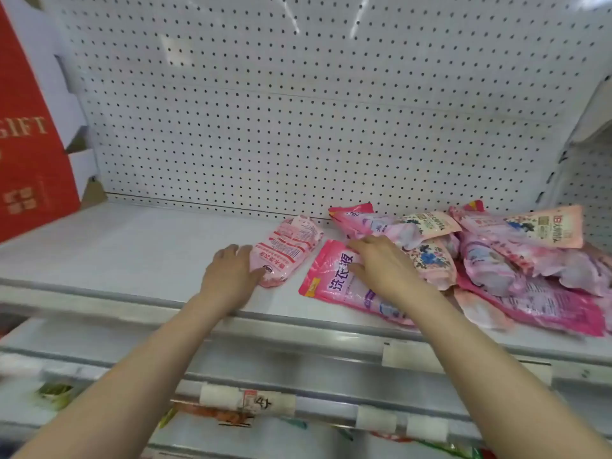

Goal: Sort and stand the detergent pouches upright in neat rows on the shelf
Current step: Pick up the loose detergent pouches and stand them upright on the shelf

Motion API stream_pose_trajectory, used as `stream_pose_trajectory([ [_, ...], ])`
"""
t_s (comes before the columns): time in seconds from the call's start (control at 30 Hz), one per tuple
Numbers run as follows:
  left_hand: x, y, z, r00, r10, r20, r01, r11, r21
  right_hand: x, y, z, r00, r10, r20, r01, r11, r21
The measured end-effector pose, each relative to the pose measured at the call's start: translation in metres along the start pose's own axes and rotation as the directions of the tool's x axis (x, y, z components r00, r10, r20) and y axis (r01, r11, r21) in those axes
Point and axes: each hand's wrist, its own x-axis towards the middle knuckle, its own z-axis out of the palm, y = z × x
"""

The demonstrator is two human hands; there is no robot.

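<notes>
Several pink detergent pouches lie flat in a loose heap (516, 260) on the right half of the white shelf (132, 253). A pale pink pouch (288, 250) lies apart to the left of the heap, and my left hand (231, 276) grips its near left edge. A bright pink pouch with large blue characters (334, 279) lies flat at the shelf's front. My right hand (384, 270) rests palm down on it with fingers spread. No pouch stands upright.
A white pegboard wall (298, 111) backs the shelf. A red gift box (29, 144) stands at the far left. The left half of the shelf is bare. A metal price rail (331, 359) runs along the front edge, with lower shelves holding goods below.
</notes>
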Motion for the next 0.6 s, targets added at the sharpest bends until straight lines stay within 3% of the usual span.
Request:
stream_pose_trajectory([
  [0.1,0.014,-0.007,0.007,0.986,-0.159,0.041,0.154,0.982,0.113,0.019,0.0,0.008,0.999,-0.003,0.033,0.005,0.996,-0.086],
  [0.2,0.025,-0.002,0.007,0.968,-0.236,0.086,0.228,0.969,0.092,0.038,-0.003,0.008,0.995,0.03,0.097,-0.031,1.0,0.0],
  [0.3,0.036,-0.001,0.001,0.958,-0.274,0.08,0.283,0.947,-0.15,0.056,-0.004,0.005,0.992,0.027,0.12,-0.022,0.999,-0.04],
  [0.43,0.035,-0.008,-0.004,0.942,-0.336,-0.004,0.282,0.797,-0.534,0.072,-0.005,0.01,0.969,0.008,0.248,0.021,0.993,-0.114],
  [0.5,0.036,-0.012,-0.009,0.936,-0.35,-0.048,0.25,0.753,-0.608,0.077,-0.002,0.014,0.953,-0.017,0.302,0.036,0.998,-0.057],
  [0.6,0.044,-0.014,-0.029,0.918,-0.368,-0.144,0.183,0.718,-0.671,0.081,0.003,0.014,0.961,-0.067,0.267,0.026,0.987,0.156],
])
